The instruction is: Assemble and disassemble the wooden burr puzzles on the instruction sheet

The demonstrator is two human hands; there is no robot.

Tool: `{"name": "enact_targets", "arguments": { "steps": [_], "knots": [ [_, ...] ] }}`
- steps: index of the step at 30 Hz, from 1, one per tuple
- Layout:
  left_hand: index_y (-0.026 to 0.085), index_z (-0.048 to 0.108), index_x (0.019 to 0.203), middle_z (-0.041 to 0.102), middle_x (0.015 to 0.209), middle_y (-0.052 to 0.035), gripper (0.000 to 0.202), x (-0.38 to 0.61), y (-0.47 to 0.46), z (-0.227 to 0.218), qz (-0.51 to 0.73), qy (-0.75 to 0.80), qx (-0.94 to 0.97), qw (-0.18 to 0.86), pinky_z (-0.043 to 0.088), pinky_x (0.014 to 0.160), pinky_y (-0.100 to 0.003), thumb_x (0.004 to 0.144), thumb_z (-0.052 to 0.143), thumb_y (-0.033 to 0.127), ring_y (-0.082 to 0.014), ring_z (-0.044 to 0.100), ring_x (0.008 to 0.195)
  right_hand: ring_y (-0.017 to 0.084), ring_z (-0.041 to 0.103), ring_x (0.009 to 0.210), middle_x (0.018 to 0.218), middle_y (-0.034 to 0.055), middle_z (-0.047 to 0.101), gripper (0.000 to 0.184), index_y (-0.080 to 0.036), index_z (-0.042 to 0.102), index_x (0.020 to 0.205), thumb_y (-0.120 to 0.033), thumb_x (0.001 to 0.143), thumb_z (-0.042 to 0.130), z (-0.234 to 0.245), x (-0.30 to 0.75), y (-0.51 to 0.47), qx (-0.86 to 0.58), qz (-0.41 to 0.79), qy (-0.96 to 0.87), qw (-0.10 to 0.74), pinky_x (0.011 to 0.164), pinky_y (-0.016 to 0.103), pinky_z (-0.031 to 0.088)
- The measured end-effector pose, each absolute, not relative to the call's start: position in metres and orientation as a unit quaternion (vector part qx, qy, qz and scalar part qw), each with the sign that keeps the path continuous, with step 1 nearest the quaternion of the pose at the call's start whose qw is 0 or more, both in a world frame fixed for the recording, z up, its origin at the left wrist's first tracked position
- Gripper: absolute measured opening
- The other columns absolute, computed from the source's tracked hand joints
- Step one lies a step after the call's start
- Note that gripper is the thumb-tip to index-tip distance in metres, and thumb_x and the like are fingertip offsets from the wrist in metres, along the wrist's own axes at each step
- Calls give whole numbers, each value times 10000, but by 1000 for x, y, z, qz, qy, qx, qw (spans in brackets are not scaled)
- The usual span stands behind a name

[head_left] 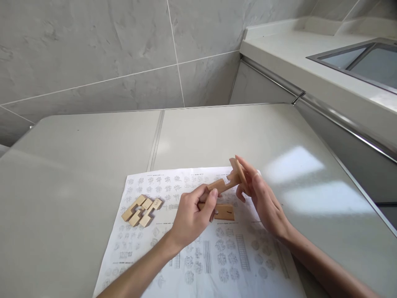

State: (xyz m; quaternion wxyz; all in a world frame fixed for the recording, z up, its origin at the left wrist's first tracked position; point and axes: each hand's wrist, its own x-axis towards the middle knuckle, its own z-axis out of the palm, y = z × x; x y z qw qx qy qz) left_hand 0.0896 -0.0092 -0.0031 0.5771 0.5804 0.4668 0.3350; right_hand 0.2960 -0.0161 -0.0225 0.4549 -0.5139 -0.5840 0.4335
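Note:
My left hand (194, 213) pinches one end of a notched wooden puzzle bar (221, 185) above a printed instruction sheet (198, 252). My right hand (262, 198) holds a second wooden piece (238, 170) that crosses the bar's far end, its fingers wrapped around it. Another wooden bar (223, 212) lies on the sheet just below my left hand's fingers. Several loose notched wooden pieces (142, 209) lie grouped at the sheet's left edge.
The sheet rests on a pale grey worktop (77, 165) with a seam running down it. A tiled wall stands behind. To the right rises a higher counter (291, 54) with a sunken metal sink (366, 62).

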Motion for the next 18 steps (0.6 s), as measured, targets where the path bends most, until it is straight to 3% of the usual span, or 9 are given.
{"name": "enact_targets", "arguments": {
  "steps": [3, 7, 12, 18],
  "knots": [
    [175, 650, 888, 506, 555, 56, 434, 89, -7, 1, 343, 497, 545, 581, 420, 459, -207, 1073, 547, 554, -101, 518, 482, 198, 586, 795, 1004, 38, 627, 505, -421, 440, 1663, -498, 1186, 292, -22, 296, -15, -502, 484, -551, 458, 703, 355, 561],
    [166, 683, 923, 522, 562, 52, 439, 88, -6, 2, 343, 510, 528, 586, 424, 483, -204, 1069, 557, 561, -99, 537, 496, 207, 614, 851, 1020, 42, 648, 513, -393, 400, 1690, -423, 1178, 391, -25, 294, -16, -491, 451, -591, 454, 705, 354, 551],
    [173, 682, 932, 526, 556, 53, 420, 89, -8, 0, 342, 483, 544, 594, 432, 479, -205, 1078, 555, 546, -101, 549, 496, 192, 600, 740, 879, 5, 615, 558, -402, 326, 1718, -299, 1174, 386, -34, 295, -15, -497, 340, -666, 440, 690, 364, 539],
    [175, 675, 938, 522, 568, 57, 403, 90, -9, -1, 347, 468, 548, 600, 433, 476, -202, 1085, 555, 531, -93, 539, 494, 203, 614, 744, 877, 5, 624, 587, -439, 299, 1720, -250, 1168, 370, -37, 294, -16, -500, 280, -696, 432, 730, 393, 579]
  ]
}}
